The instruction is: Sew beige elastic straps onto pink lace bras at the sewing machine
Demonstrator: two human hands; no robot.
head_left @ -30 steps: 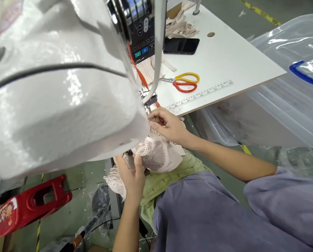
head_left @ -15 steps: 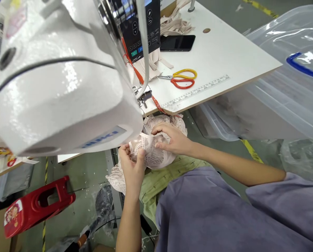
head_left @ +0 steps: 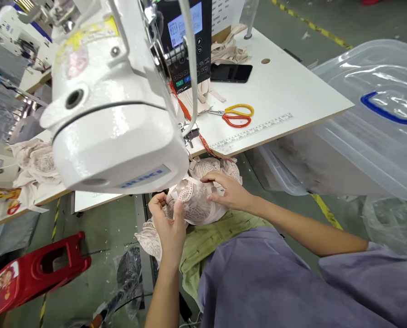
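Note:
A pale pink lace bra (head_left: pixel 198 207) lies over my lap, its upper edge beneath the sewing machine head (head_left: pixel 121 146). My left hand (head_left: pixel 169 223) holds its left edge, fingers curled at the rim and thumb raised over the lace. On the right side of the same piece, my right hand (head_left: pixel 229 193) grips the sheer fabric near the needle area; thumb and index finger are spaced apart, other fingers partly hidden. More pink lace bunches behind and below my left wrist. The needle itself is hidden by the machine head.
Scissors (head_left: pixel 235 115), a phone (head_left: pixel 231 73) and fabric strips (head_left: pixel 229 50) lie on the white table (head_left: pixel 299 82). A control panel (head_left: pixel 186 45) stands behind the machine. Clear plastic bins (head_left: pixel 370 141) are at right, a red stool (head_left: pixel 41 271) at lower left. Green cloth (head_left: pixel 217 237) covers my lap.
The view has shifted, showing more of the machine and the neighbouring table at left. My right thumb has drawn slightly rightward over the lace; both hands stay on the bra.

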